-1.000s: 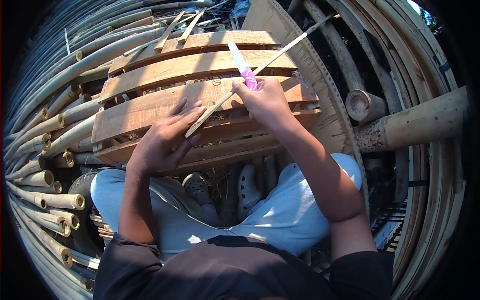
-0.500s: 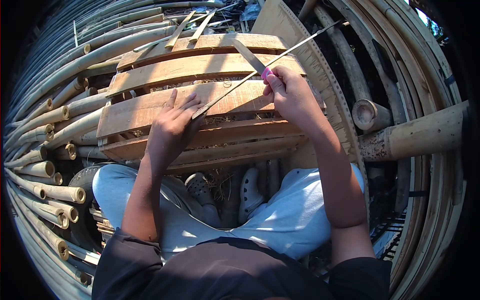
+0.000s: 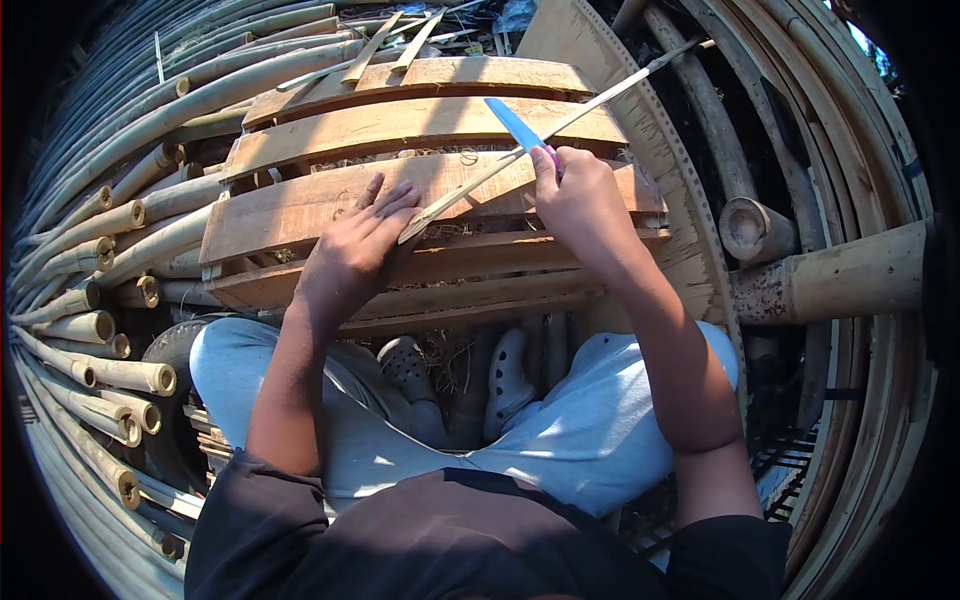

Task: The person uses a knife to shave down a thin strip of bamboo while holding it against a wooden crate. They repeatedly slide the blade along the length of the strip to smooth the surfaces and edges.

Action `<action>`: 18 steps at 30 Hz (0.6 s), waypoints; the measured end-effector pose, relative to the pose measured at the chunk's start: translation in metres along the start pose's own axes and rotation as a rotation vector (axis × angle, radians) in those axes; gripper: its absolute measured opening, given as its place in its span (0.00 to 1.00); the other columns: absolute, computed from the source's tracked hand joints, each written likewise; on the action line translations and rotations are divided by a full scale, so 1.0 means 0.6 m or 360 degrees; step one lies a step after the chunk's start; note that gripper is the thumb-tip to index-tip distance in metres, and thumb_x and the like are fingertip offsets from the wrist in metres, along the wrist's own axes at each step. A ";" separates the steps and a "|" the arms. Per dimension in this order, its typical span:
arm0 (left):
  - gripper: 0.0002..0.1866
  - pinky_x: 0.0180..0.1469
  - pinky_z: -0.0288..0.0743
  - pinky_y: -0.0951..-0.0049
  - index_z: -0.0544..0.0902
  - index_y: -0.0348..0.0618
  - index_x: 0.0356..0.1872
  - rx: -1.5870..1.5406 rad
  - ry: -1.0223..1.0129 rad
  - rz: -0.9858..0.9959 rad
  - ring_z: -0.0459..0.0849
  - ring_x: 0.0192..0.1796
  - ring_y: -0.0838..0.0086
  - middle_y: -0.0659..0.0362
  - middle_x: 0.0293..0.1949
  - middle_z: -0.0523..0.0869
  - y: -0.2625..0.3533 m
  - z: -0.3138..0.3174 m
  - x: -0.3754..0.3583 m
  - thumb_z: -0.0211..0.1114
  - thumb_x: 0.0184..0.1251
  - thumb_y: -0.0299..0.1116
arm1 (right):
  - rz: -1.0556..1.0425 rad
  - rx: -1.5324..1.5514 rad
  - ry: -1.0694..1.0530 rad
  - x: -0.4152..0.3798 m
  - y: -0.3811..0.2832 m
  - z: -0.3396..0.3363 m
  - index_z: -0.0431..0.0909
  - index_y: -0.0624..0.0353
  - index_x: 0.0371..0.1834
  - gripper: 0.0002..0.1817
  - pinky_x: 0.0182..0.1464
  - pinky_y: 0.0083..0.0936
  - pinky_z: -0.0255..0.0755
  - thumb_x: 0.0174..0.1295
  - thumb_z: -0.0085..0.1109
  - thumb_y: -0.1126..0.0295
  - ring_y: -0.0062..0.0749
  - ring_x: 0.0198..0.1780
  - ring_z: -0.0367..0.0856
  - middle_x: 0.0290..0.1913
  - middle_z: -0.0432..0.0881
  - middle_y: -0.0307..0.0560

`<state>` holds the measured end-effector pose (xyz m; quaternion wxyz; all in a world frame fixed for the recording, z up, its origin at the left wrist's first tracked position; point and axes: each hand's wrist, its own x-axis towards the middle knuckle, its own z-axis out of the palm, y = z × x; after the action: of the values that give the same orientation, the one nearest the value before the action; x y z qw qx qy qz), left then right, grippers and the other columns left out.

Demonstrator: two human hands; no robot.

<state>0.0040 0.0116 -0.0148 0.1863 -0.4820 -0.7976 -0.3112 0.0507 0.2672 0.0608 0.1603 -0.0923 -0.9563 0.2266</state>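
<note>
My left hand (image 3: 357,245) is at the near end of a long, thin bamboo strip (image 3: 470,186). Its fingers reach forward over the planks, and the thumb side, which is mostly hidden, presses on the strip. The strip slants up and to the right across the wooden bench (image 3: 330,202) and past its far right corner. In my right hand (image 3: 585,200) is a knife (image 3: 514,124), gripped by its pink-purple handle. The blade points up and left, catches bluish light and crosses the strip near its middle.
Stacked bamboo poles (image 3: 140,376) fill the left side, cut ends towards me. Two split pieces (image 3: 417,42) lie on the bench's far edge. A curved brown sheet (image 3: 672,165) stands along the right, beside a thick bamboo pole (image 3: 850,272). My knees flank the bench.
My right hand has moved slightly right and down with the knife, whose blade has turned and now shines blue. The strip has rolled a little, showing a paler, wider face.
</note>
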 end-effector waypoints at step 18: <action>0.14 0.72 0.77 0.52 0.86 0.32 0.50 0.0079 0.0077 0.0031 0.87 0.63 0.56 0.47 0.55 0.91 0.011 0.007 0.003 0.73 0.63 0.21 | 0.0414 0.0109 -0.0589 0.022 -0.005 -0.035 0.87 0.71 0.40 0.25 0.44 0.48 0.79 0.80 0.50 0.58 0.57 0.34 0.87 0.28 0.85 0.65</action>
<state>0.0087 0.0180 -0.0146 0.2206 -0.4774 -0.7954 -0.3012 0.0453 0.2765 0.0833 -0.0454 -0.1662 -0.9411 0.2909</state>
